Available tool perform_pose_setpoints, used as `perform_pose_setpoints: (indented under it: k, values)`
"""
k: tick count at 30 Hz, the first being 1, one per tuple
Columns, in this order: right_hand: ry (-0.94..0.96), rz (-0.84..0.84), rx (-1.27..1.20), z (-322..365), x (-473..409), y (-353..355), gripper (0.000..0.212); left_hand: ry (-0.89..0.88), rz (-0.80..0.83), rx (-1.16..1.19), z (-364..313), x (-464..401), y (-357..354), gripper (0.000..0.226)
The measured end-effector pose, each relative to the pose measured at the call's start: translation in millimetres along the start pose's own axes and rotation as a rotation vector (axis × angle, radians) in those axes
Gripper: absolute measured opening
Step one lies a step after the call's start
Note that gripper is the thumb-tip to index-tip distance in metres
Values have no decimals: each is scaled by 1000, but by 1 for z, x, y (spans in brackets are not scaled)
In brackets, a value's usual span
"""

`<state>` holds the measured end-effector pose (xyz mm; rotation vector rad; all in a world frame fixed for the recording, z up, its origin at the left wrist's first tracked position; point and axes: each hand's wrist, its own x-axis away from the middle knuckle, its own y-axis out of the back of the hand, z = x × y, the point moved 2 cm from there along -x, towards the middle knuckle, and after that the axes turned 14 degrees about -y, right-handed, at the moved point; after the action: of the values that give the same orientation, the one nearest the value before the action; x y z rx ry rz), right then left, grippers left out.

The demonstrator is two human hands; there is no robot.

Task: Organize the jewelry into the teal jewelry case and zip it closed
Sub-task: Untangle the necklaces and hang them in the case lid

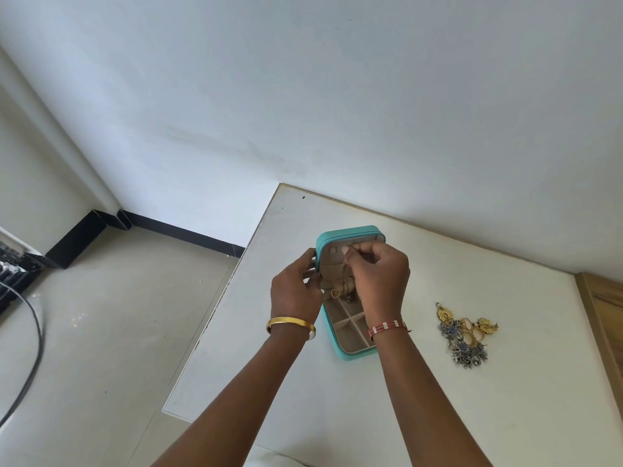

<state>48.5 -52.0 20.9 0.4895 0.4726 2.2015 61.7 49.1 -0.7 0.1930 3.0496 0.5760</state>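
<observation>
The teal jewelry case (350,356) stands open on the white table (472,399), its lid (328,235) raised upright at the far end. My left hand (295,286) grips the left edge of the lid. My right hand (377,278) pinches a thin gold chain against the beige lining of the lid. A small gold heart pendant (334,292) hangs from that chain near the lid's pocket. The base shows beige divided compartments (347,323), partly hidden by my right wrist. A pile of loose jewelry (467,335), gold and silver pieces, lies on the table to the right of the case.
The table meets a white wall behind. A wooden surface (603,318) borders the table's right edge. To the left the floor drops away, with a black cable (33,332) and dark equipment (13,264) at the far left.
</observation>
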Motion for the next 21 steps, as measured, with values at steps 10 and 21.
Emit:
perform_pose_setpoints:
  k: [10,21]
  values:
    - [-69,188,-26,-1,-5,8,8,1,-9,12,1,0,-1,44]
    - [-189,339,-188,8,-10,18,8,13,-5,18,1,-1,-1,46]
